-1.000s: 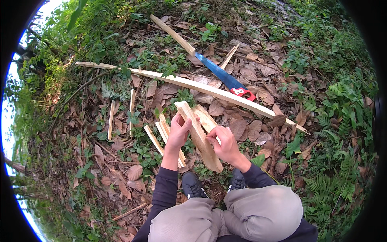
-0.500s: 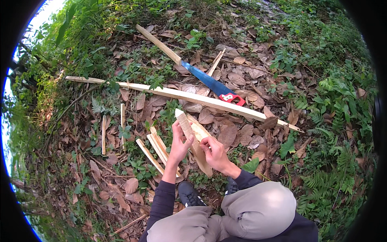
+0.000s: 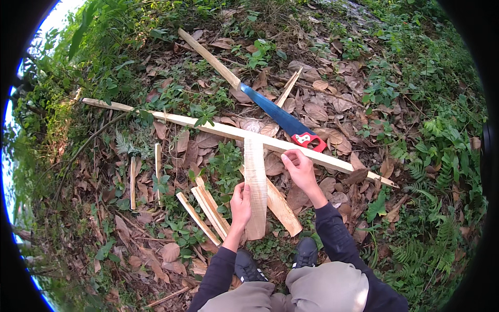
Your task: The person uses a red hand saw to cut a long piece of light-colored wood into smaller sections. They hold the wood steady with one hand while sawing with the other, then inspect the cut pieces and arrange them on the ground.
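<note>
A flat, pale wooden board [image 3: 255, 190] stands lengthwise in front of me, its broad face toward me. My left hand [image 3: 240, 204] is closed on its left edge, below the middle. To the right of the board and apart from it, my right hand [image 3: 300, 171] is raised with thumb and forefinger drawn together; whether anything small is between them is hidden. Behind the board, a second pale plank [image 3: 283, 210] with a rougher face lies slanting on the ground. Beyond both hands a long thin wooden pole [image 3: 208, 125] runs across the leaves.
Past the pole lies a handsaw with a blue blade [image 3: 275, 112] and red handle; a wooden stick [image 3: 208, 57] meets its tip. A split piece [image 3: 289, 88] lies by the blade. Several narrow strips [image 3: 210, 208] rest at left. Dry leaves and green plants cover the ground; my shoes [image 3: 305, 252] are close.
The board has turned from a slant to nearly straight, broad face up. My right hand has left it and moved right and away; my left hand sits lower on its edge.
</note>
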The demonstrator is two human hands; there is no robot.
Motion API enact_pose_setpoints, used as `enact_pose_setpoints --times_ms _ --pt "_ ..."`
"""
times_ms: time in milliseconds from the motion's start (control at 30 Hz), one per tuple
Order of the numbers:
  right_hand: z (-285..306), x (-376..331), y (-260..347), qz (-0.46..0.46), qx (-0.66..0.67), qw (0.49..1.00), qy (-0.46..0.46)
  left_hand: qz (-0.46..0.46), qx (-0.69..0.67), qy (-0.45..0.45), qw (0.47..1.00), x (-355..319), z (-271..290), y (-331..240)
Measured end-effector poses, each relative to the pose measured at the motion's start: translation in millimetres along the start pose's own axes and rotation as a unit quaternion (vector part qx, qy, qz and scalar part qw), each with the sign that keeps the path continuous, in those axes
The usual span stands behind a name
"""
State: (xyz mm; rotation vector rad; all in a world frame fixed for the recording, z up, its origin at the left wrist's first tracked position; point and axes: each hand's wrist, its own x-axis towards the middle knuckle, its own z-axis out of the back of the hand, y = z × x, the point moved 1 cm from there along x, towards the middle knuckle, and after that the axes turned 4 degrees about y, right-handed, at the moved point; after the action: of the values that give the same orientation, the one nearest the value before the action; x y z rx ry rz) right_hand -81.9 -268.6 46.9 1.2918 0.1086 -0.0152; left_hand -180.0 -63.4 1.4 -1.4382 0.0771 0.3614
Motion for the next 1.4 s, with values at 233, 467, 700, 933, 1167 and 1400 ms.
enact_pose_setpoints --times_ms 233,467,700,933,1167,1400 --pt "-51.6 -56.1 2.3 -0.051 0.053 0.988 0.138 0.076 0.002 0.057 0.995 -1.9 5.5 -10.1" --pt "-36.4 -58.3 25.8 -0.054 0.002 0.994 0.095 -0.074 0.085 0.027 0.993 -9.5 15.5 -32.3" --pt "-39.1 -66.9 16.9 -0.063 0.027 0.993 0.099 -0.047 0.040 -0.032 0.998 -1.1 0.0 -50.7" --pt "-44.2 -71.9 13.6 -0.057 0.068 0.994 0.057 -0.088 0.098 -0.018 0.991 2.2 9.5 -57.0" --pt "-52.4 -77.4 32.4 -0.023 0.076 0.997 0.002 -0.173 0.167 -0.051 0.969 -4.9 10.4 -76.6" --pt "-57.0 -90.0 23.8 -0.057 0.107 0.993 -0.014 -0.184 0.193 -0.053 0.962 -13.8 8.0 -70.0"
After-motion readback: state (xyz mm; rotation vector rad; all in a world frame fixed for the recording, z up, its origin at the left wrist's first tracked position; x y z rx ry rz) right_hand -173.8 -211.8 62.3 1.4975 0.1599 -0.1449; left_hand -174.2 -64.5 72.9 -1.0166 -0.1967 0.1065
